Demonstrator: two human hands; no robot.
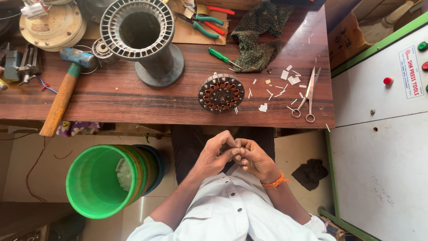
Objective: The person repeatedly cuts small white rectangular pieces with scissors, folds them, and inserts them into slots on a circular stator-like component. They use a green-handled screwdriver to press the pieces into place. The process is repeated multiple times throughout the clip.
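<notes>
Spanning the top of the view, a dark wooden table (133, 100) carries a hammer (62, 91), scissors (307, 96), paper scraps and a round motor stator (221, 93). Below, over a pale floor beside a green bucket (96, 180), the left hand (214, 155) and right hand (254, 158) meet fingertip to fingertip, curled; whatever they pinch is too small to tell. The stator lies just beyond them.

A dark wooden workbench (133, 100) holds a round motor stator (221, 93) with copper windings, scissors (307, 96) among white paper scraps (290, 78), a green-handled screwdriver (219, 56) beside a dark patterned cloth (256, 40), a wooden-handled hammer (62, 91), pliers (203, 24) and a tall grey slotted core (140, 33). On the floor — a green bucket (100, 180) lying tipped — and a dark rag (310, 173).
</notes>
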